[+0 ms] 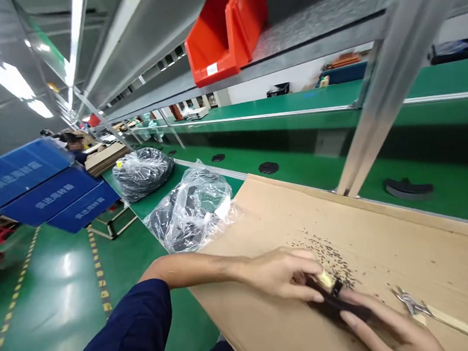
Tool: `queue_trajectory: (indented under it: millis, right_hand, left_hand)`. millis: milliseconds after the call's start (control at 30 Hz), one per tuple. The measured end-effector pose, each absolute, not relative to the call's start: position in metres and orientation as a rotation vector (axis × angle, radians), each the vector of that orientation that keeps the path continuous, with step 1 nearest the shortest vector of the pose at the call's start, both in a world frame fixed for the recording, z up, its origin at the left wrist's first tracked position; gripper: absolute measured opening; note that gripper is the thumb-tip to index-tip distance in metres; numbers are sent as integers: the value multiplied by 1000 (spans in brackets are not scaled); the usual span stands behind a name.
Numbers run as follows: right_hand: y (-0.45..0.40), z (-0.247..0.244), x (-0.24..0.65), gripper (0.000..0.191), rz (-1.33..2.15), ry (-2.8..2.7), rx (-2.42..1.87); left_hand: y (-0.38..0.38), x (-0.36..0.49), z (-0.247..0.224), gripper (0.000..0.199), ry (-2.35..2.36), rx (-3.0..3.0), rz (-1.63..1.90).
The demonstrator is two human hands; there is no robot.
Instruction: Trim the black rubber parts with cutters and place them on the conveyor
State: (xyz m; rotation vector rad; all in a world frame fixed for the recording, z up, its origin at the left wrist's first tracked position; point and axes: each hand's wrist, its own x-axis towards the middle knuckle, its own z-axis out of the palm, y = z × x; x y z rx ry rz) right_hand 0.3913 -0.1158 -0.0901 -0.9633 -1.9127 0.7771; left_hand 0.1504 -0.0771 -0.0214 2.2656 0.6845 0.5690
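Both hands grip a dark, slightly curved plastic-looking part (331,302) low over the brown cardboard. My left hand (281,272) has its thumb and fingers closed round the part's left end. A pale yellow piece (325,279) shows at its fingertips; whether it is a finger cover or a separate thing I cannot tell. My right hand (388,320), blurred, pinches the part's right end. Many tiny black scraps (329,257) are scattered just beyond the part. To the right of the hands, metal nippers (411,301) lie on the cardboard (441,250).
Clear plastic bags (196,206) of dark parts lie at the bench's left end, another full bag (143,172) behind. A metal post (385,86) rises from the bench's far edge. Overhead sits a red bin (225,34). Blue crates (38,181) stand left; a person (76,148) is beyond.
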Motion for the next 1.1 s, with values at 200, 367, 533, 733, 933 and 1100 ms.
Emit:
queue_trajectory:
  millis: [200,367,533,733,933,1100]
  right_hand:
    - [-119,-82,392,43,741,-1835,-1177]
    - [-119,-81,391,44,738,-1766,-1283]
    - [-121,-83,392,42,758,-1769,-1270]
    - [-119,-85,394,45,730,-1768,-1290]
    - [-120,-85,396,43,735,-1771,-1315]
    - [-118,-87,396,46,723,-1763,-1326]
  left_hand:
    - [-48,49,-15,32,1674,2289,648]
    - [-31,-56,-3,43,1946,2182,347]
    - [-66,-105,8,54,1911,2177,10]
    - [-94,-100,13,29,1759,2433,-140]
    - [-61,-98,56,19,2043,2616,68]
    - [-55,-94,98,20,2115,2659,239]
